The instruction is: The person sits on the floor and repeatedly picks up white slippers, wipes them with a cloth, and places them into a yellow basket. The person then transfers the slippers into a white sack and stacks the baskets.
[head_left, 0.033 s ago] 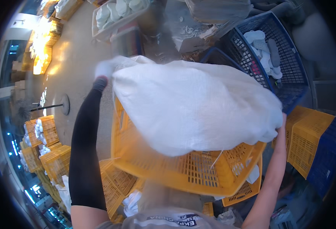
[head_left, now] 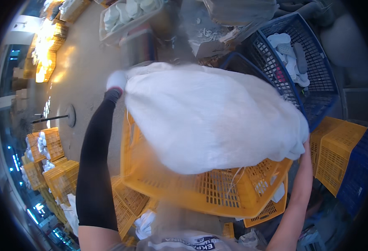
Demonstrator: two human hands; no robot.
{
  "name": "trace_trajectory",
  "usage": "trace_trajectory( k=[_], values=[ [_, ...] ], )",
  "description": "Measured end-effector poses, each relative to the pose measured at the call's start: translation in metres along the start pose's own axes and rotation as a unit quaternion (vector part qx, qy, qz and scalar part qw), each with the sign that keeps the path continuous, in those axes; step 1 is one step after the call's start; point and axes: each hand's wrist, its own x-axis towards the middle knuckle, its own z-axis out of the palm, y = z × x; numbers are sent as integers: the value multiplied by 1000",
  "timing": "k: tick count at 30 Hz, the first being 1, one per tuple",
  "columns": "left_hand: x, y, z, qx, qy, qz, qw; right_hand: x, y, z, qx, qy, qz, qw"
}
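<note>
A big white woven sack point(head_left: 217, 117) is spread between my hands over a yellow plastic crate point(head_left: 184, 184), covering much of its opening. My left hand point(head_left: 117, 80), in a white glove below a black sleeve, grips the sack's left end; motion blurs its fingers. At the opposite end, my right hand point(head_left: 301, 149) holds a bunched corner, with its fingers mostly lost against the white cloth. Loose strings hang from the sack's near edge. The sack bulges in the middle, and whatever is under or inside it is hidden.
Beyond the sack on the right stands a blue basket point(head_left: 317, 62) holding light shoe-like pieces. Yellow crates point(head_left: 336, 148) are at the right, with more crates point(head_left: 62, 178) of white items at the left. A pale bin point(head_left: 129, 16) is at the back; a round-based stand point(head_left: 70, 116) is left.
My left hand has moved slightly down and to the right. The sack's near edge sits a little lower, and its right corner has dropped slightly with my right hand.
</note>
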Motion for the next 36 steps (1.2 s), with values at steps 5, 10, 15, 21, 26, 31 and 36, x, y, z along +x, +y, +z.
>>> trace_trajectory(
  k=[5,10,15,21,26,31,36],
  values=[
    [-96,-18,47,-61,-239,-219,944,-76,34,61,136,-83,62,985],
    [-103,-6,-50,-473,-45,-188,860,-161,-63,-55,272,187,-23,944],
    [-103,184,-180,-279,-11,165,946,-254,-242,-85,178,130,-329,918],
    [-291,162,-209,-387,-202,332,836,-448,-199,-49,-85,-306,-321,892],
    [-453,91,-192,-143,-309,333,880,-482,-245,-27,88,10,-388,917],
    [-489,48,-154,-113,-237,231,937,-504,-252,5,-129,-90,-387,909],
    [-479,106,-80,-189,-275,131,933,-607,-111,50,-55,54,-394,916]
  ],
)
